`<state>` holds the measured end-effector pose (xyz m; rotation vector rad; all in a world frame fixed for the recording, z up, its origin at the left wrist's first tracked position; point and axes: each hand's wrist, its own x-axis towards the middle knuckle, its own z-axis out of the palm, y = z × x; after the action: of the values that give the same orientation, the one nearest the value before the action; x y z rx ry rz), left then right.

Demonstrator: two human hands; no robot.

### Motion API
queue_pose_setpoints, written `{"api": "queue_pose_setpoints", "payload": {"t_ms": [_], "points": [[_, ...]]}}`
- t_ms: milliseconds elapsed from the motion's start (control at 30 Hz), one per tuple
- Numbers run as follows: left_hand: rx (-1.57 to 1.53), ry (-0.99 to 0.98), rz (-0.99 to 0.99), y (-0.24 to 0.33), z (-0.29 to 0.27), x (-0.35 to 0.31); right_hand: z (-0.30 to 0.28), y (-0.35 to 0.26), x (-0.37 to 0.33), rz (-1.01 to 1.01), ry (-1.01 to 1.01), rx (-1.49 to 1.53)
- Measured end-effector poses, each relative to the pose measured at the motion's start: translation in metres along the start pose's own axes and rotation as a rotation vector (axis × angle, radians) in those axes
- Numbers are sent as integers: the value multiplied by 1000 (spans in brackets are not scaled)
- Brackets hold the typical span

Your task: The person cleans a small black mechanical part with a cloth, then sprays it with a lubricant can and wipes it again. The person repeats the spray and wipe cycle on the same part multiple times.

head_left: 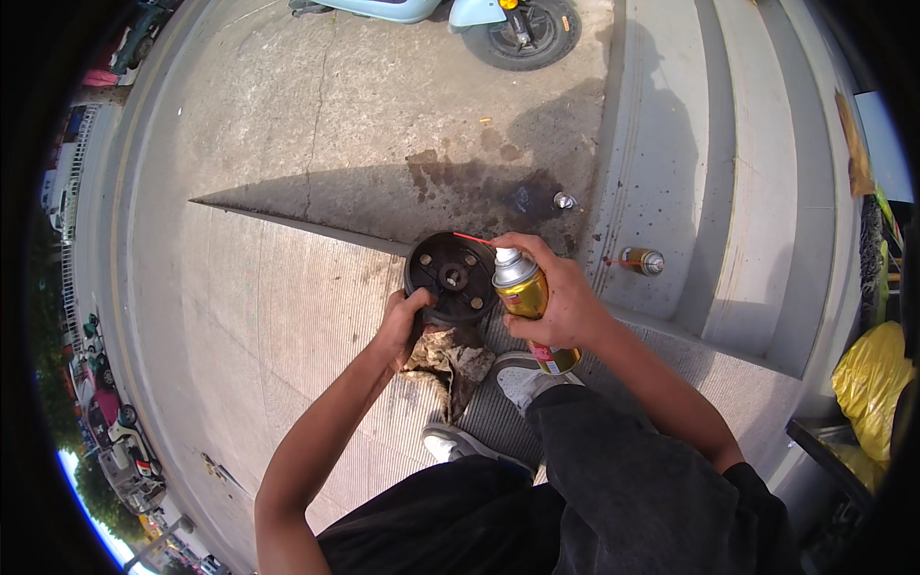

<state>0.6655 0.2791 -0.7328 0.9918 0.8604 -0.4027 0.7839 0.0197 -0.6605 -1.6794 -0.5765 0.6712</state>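
My left hand (401,328) is closed on the near left rim of a dark, round metal drum (450,299), which looks like a brake drum with several bolts around a central hub. Its open side faces up. In my right hand (567,305) is a gold spray can (522,292) with a silver top and white nozzle. A thin red straw (472,239) runs from the nozzle over the drum's far right rim. Just below the drum is a dirty, crumpled rag (448,356), close to my left hand. Whether any spray is coming out cannot be made out.
Another gold spray can (642,261) lies on the step at right. A small silver object (564,200) sits on stained concrete. Several steps (757,172) rise at right. A light-blue scooter (479,11) stands at the far side. A yellow bag (874,379) is at the right edge.
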Motion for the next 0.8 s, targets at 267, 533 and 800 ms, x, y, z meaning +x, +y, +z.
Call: {"api": "queue_pose_setpoints", "payload": {"t_ms": [267,533,800], "points": [[31,23,-36,5,-7,15,25,-8,-4,103,2,-66],[94,30,-55,1,-14,38,26,-9,5,36,84,-41],[115,87,2,13,-12,44,16,-5,7,112,57,15]]}}
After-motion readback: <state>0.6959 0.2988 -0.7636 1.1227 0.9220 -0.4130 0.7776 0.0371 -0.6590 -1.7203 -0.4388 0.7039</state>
